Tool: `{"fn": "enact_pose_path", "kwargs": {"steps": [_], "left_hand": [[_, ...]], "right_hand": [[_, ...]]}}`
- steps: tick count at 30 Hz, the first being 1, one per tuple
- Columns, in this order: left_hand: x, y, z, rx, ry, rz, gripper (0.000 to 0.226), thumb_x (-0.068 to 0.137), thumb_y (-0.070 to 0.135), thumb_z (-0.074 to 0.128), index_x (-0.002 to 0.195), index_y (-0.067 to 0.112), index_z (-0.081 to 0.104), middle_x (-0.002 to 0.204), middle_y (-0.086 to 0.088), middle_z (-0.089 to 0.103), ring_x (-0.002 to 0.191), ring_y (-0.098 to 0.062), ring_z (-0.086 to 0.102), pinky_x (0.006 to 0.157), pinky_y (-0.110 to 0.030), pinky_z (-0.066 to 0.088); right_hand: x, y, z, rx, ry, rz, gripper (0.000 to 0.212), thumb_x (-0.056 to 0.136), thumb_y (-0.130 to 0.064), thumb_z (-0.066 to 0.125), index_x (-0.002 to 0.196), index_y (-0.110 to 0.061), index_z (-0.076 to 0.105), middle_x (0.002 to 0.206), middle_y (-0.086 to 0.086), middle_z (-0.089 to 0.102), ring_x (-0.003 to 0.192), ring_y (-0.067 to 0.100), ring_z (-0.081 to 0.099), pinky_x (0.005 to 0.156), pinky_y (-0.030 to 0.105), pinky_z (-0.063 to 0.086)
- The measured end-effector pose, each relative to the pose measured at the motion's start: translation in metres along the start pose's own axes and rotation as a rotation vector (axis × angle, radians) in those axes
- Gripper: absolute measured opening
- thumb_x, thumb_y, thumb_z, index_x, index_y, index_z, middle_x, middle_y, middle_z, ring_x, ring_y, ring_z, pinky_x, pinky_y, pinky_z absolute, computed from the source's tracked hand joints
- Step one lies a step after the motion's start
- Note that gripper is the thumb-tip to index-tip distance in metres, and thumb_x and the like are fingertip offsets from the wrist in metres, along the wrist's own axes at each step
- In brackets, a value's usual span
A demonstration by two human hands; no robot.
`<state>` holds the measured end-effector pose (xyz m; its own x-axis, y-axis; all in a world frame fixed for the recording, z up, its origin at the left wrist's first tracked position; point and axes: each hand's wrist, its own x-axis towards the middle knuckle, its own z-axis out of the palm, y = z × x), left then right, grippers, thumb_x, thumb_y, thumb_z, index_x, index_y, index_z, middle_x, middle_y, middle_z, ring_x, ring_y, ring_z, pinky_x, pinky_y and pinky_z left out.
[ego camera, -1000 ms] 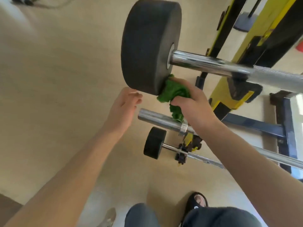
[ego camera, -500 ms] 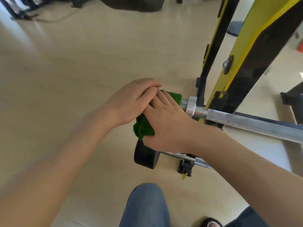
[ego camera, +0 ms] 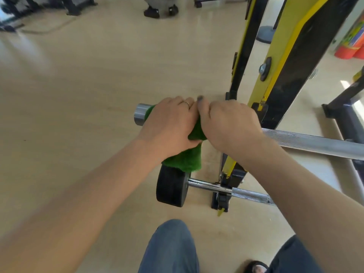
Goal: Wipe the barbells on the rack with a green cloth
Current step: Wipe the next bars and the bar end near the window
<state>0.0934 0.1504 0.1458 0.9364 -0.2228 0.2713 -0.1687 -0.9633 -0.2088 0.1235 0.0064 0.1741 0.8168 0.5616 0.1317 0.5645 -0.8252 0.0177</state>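
Bright daylight, blurred edges, wide-angle distortion.

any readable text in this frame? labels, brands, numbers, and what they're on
None readable.
Yellow-and-black rack upright: no lettering visible, only a bolt.
Bare barbell sleeve and green cloth: no markings.
Black weight plate on the lower barbell: no numbers visible.
Colourful object at far right: printed pattern, too blurred to tell if it carries text.

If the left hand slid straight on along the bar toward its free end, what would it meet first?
Nothing, it seems: the left hand, gripping the green cloth around the bar, has only the bare bar end ahead, which carries no plate. Past that is open floor.
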Motion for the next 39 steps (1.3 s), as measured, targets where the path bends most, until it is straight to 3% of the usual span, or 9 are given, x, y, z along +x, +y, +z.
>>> {"fn": "enact_pose_path", "kwargs": {"steps": [3,8,11,14,22,25,27,35,39], "left_hand": [[0.007,-0.009,0.001,0.014,-0.015,0.037,0.070,0.077,0.060,0.062,0.126,0.012,0.053,0.086,0.001,0.060,0.069,-0.019,0.046,0.050,-0.028,0.019],[-0.012,-0.032,0.011,0.036,0.166,0.206,0.045,0.076,0.044,0.071,0.101,0.008,0.060,0.087,-0.008,0.064,0.074,-0.030,0.059,0.062,-0.034,0.039],[-0.035,-0.064,0.019,0.119,0.275,0.111,0.049,0.095,0.050,0.056,0.111,0.004,0.061,0.103,-0.013,0.065,0.088,-0.033,0.061,0.076,-0.041,0.048],[-0.036,-0.069,0.021,0.131,0.203,0.008,0.043,0.081,0.034,0.077,0.107,0.005,0.059,0.098,-0.014,0.064,0.082,-0.034,0.060,0.072,-0.041,0.047],[-0.014,-0.045,0.001,-0.061,0.047,0.006,0.040,0.070,0.032,0.076,0.100,0.018,0.054,0.082,0.003,0.057,0.074,-0.023,0.057,0.062,-0.029,0.029],[0.004,-0.005,0.007,-0.122,0.096,0.055,0.063,0.076,0.045,0.069,0.127,0.014,0.049,0.078,0.005,0.058,0.074,-0.019,0.060,0.063,-0.028,0.032],[0.008,0.010,0.015,-0.127,0.167,0.013,0.081,0.080,0.053,0.063,0.142,0.006,0.041,0.081,0.002,0.064,0.073,-0.019,0.061,0.064,-0.030,0.037],[-0.037,-0.068,0.039,0.176,0.453,0.203,0.034,0.092,0.017,0.065,0.122,0.003,0.058,0.111,-0.015,0.065,0.095,-0.033,0.063,0.089,-0.040,0.048],[-0.029,-0.061,0.025,0.051,0.242,0.034,0.044,0.071,0.024,0.081,0.107,0.010,0.061,0.090,-0.007,0.065,0.075,-0.027,0.061,0.062,-0.032,0.040]], "right_hand": [[0.008,0.000,0.008,-0.004,-0.036,-0.006,0.051,0.104,-0.020,0.026,0.154,-0.013,0.016,0.067,0.002,0.033,0.058,0.024,0.037,0.044,0.032,0.021],[0.007,0.002,0.006,0.044,-0.083,0.085,0.036,0.105,-0.027,0.021,0.102,-0.005,0.049,0.065,-0.001,0.034,0.076,0.030,0.058,0.057,0.037,0.033],[0.011,0.002,0.006,0.050,-0.060,0.012,0.051,0.100,-0.017,0.036,0.149,-0.005,0.025,0.067,0.002,0.037,0.060,0.025,0.045,0.048,0.033,0.033],[0.010,-0.001,0.010,0.072,-0.074,0.000,0.080,0.094,-0.008,0.047,0.156,-0.011,-0.003,0.068,0.003,0.038,0.065,0.025,0.046,0.049,0.035,0.037],[0.019,-0.001,0.013,0.144,-0.050,0.046,0.071,0.098,-0.013,0.044,0.156,-0.009,0.002,0.085,0.007,0.041,0.076,0.028,0.043,0.058,0.039,0.038],[0.022,0.004,0.015,0.086,-0.058,0.091,0.049,0.105,-0.026,0.027,0.151,-0.011,0.024,0.089,0.005,0.052,0.081,0.034,0.052,0.059,0.038,0.034],[0.021,0.003,0.016,0.035,-0.016,0.024,0.050,0.105,-0.024,0.025,0.152,-0.008,0.017,0.077,0.001,0.044,0.075,0.031,0.050,0.058,0.038,0.036],[0.017,0.001,0.010,-0.001,-0.052,-0.024,0.074,0.097,-0.013,0.048,0.156,-0.007,0.003,0.081,0.005,0.042,0.074,0.026,0.046,0.057,0.038,0.042],[0.021,-0.001,0.010,-0.007,-0.088,0.031,0.078,0.095,-0.007,0.051,0.156,-0.010,0.003,0.082,0.007,0.041,0.078,0.028,0.048,0.058,0.039,0.044]]}}
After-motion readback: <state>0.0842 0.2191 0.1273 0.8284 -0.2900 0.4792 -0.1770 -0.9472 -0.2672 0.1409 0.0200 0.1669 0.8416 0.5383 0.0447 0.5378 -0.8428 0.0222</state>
